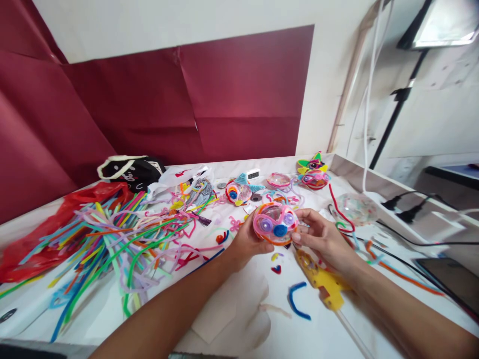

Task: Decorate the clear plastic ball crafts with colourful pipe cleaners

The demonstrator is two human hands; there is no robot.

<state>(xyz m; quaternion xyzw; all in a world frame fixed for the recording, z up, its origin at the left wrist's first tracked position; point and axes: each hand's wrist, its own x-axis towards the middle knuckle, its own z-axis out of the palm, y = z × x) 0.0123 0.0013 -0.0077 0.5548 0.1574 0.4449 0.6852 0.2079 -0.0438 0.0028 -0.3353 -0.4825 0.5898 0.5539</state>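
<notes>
We held a pipe-cleaner-trimmed bauble (276, 224).
Our left hand (246, 244) and right hand (322, 238) gripped its sides; a yellow glue gun (331, 286) lay nearer us, right of it.

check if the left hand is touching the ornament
Touching. The head view shows the left hand cupped against one side of the ornament.

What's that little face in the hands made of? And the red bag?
Little face: probably clear plastic, being see-through and shiny, trimmed with matt, perhaps fuzzy strips. Red bag: likely thin plastic film, given its sheen and creases.
</notes>
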